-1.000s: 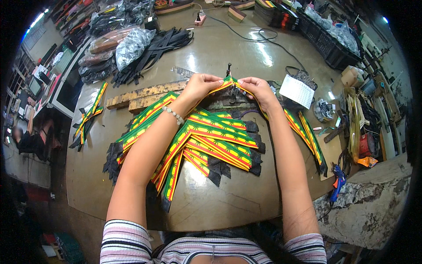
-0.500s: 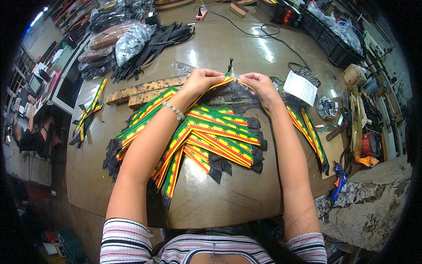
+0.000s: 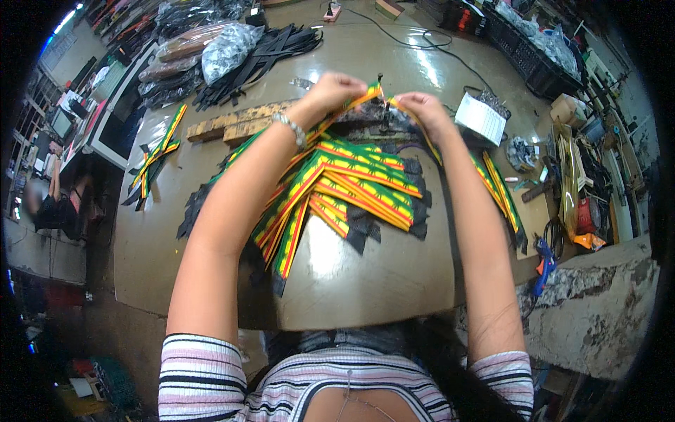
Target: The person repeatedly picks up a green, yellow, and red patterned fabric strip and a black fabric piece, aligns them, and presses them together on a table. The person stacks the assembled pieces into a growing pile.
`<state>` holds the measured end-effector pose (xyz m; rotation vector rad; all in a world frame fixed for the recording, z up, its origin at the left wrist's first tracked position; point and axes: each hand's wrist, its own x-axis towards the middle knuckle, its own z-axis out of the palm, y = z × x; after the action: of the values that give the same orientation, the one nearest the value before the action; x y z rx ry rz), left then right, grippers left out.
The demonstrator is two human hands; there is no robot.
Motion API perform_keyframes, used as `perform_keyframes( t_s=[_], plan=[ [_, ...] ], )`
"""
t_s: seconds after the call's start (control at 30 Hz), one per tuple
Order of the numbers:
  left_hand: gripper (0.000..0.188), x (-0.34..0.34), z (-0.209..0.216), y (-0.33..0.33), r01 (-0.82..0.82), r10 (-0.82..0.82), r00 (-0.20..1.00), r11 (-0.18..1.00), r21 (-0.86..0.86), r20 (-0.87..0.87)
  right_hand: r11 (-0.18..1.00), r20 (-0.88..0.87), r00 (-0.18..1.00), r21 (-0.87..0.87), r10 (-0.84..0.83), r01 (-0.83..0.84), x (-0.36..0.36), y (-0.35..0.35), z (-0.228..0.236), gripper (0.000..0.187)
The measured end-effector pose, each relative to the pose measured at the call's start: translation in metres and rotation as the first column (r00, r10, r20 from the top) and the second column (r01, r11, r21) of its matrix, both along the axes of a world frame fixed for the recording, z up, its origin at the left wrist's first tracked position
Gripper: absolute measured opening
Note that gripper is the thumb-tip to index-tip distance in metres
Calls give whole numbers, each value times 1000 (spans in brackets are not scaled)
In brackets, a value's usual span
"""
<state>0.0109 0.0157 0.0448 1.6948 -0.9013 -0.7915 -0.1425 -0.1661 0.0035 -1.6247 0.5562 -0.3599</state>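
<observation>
Along the left edge of the counter (image 3: 380, 288), crossed patterned strips (image 3: 160, 149) lie well apart from everything else. Farther back, plastic-wrapped bundles (image 3: 230, 53) and black straps (image 3: 271, 60) crowd the far left corner. Wooden bars (image 3: 242, 121) run toward the middle, partly behind the left forearm, which also crosses the strip pile (image 3: 365, 169). Counter top shows between this pile and the near edge, giving room there.

Above the pile, beyond the counter's middle, the left hand (image 3: 330, 91) has its fingers closed on a green, yellow and red strap (image 3: 342, 116). A dark upright post (image 3: 380, 79) stands just beyond the strap's end, close between the hands. The right hand (image 3: 427, 111) pinches another strap end; whether both ends belong to one piece I cannot tell.

Behind, a cable (image 3: 470, 70) crosses an open stretch toward a white card (image 3: 481, 118). Rightward, two strips (image 3: 500, 190) lie beside the right forearm, a black crate (image 3: 531, 60) fills the far right corner, and a blue glue gun (image 3: 543, 267) sits at the right edge.
</observation>
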Motion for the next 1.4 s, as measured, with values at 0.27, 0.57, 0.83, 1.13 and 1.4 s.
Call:
perform_keyframes(
  t_s=[0.27,0.57,0.83,1.13,1.4],
  plan=[
    [24,-140,94,161,31,312,693,887,-460,650,536,343,937,-805,69,255,-143,151,115,23],
    [24,-252,-68,235,-317,233,743,948,24,627,791,-70,997,-611,-23,-24,-201,266,-37,20],
    [24,-253,-68,233,-330,266,687,943,-35,676,728,-78,996,-680,44,-85,-202,265,-29,18],
    [23,-256,-65,231,-357,249,679,934,14,691,576,-117,989,-804,93,-149,-198,277,-29,22],
    [22,-257,-66,229,-358,240,664,934,19,708,471,-186,969,-848,165,-243,-195,280,-22,38]
  ],
)
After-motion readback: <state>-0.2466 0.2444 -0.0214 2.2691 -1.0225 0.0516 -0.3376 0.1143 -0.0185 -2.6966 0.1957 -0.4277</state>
